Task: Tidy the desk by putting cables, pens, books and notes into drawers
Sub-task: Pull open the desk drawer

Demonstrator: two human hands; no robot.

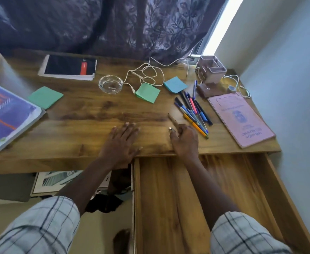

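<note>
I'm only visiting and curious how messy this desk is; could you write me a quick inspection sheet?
Surface: wooden desk, drawer pulled open below its right side.
Job's things: heap of pens, three pads of sticky notes, pink notebook, purple book, black book.
Clutter: glass ashtray, pink organizer.
Hands: left hand flat on the desk; right hand grips a pencil beside the pens.
Cables: white cable lying in loose loops.
Surroundings: dark curtain, bright window, pale wall.
</note>
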